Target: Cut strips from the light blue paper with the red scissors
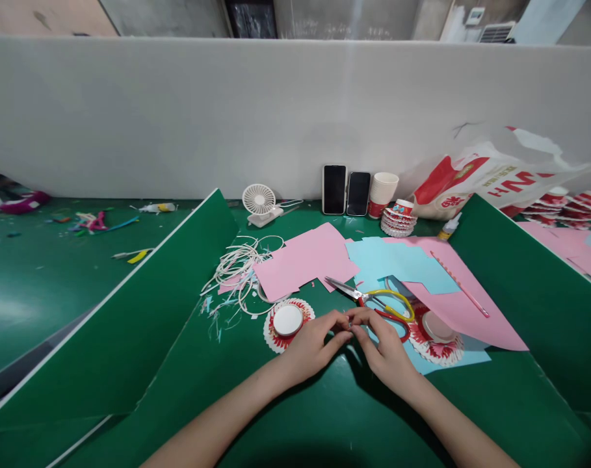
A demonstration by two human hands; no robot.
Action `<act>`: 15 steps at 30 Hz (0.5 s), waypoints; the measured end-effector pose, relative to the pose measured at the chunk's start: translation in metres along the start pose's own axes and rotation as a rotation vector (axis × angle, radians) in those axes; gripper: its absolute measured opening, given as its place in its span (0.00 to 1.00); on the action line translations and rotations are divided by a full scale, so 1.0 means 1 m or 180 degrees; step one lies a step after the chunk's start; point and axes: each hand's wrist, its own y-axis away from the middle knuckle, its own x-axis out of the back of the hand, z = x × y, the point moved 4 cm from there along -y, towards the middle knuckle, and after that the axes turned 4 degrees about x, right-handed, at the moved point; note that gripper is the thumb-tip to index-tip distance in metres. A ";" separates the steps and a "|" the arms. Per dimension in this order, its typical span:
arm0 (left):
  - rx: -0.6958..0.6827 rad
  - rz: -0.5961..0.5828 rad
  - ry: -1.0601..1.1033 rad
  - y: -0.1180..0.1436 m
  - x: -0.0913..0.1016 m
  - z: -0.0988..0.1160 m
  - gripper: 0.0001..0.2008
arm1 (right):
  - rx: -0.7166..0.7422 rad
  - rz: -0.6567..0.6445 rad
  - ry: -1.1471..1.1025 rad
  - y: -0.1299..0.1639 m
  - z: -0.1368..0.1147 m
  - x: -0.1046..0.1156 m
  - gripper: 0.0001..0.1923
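My left hand [315, 348] and my right hand [385, 348] meet fingertip to fingertip low over the green table [324, 416]. They pinch something very small between them; what it is cannot be made out. Just beyond the fingertips lie scissors [373, 300] with red and yellow handles, blades pointing left. A flattened paper cup with a red fringed rim [288, 322] lies left of my left hand. Another cut cup [437, 338] lies right of my right hand on blue paper [397, 260].
Pink paper sheets [305, 260] and white paper-rim strips [236, 270] lie behind. At the white back wall stand a small fan [259, 201], two phones [346, 190], stacked cups [383, 192] and a plastic bag [490, 179]. Green divider boards rise left [129, 325] and right [534, 292].
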 end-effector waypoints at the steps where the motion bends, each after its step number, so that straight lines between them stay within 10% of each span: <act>1: 0.0019 0.0028 0.0028 0.000 0.000 -0.001 0.08 | -0.0009 0.0024 -0.0016 0.000 0.000 0.001 0.04; 15: -0.0061 -0.0078 -0.0092 0.001 0.001 0.003 0.07 | 0.0150 -0.0054 0.0202 0.003 0.000 -0.001 0.06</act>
